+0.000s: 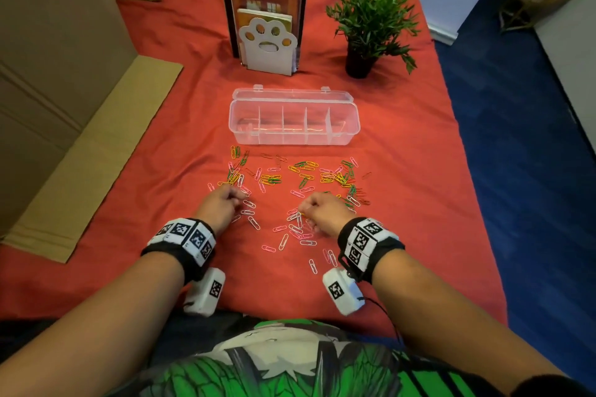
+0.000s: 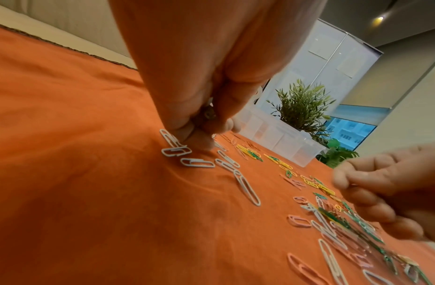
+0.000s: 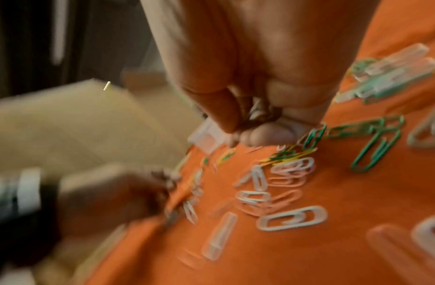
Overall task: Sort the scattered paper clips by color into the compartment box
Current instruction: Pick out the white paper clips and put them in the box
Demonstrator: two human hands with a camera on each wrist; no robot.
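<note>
Paper clips [image 1: 290, 177] in pink, white, yellow and green lie scattered on the red cloth in front of the clear compartment box [image 1: 293, 135], whose lid is folded back. My left hand [image 1: 237, 198] sits at the left edge of the scatter, fingers curled. In the left wrist view the left hand [image 2: 199, 135] grips white clips in its fist, fingertips down on the cloth beside more white clips [image 2: 175, 151]. My right hand [image 1: 303, 208] hovers over the pink and white clips. The blurred right wrist view shows the right hand [image 3: 255, 131] curled round clips, with green clips [image 3: 372, 146] beside it.
A paw-shaped bookend [image 1: 269, 48] with books stands behind the box, and a potted plant [image 1: 371, 19] at the back right. Flattened cardboard [image 1: 80, 155] lies along the left. The cloth's right edge [image 1: 477, 203] drops to blue floor.
</note>
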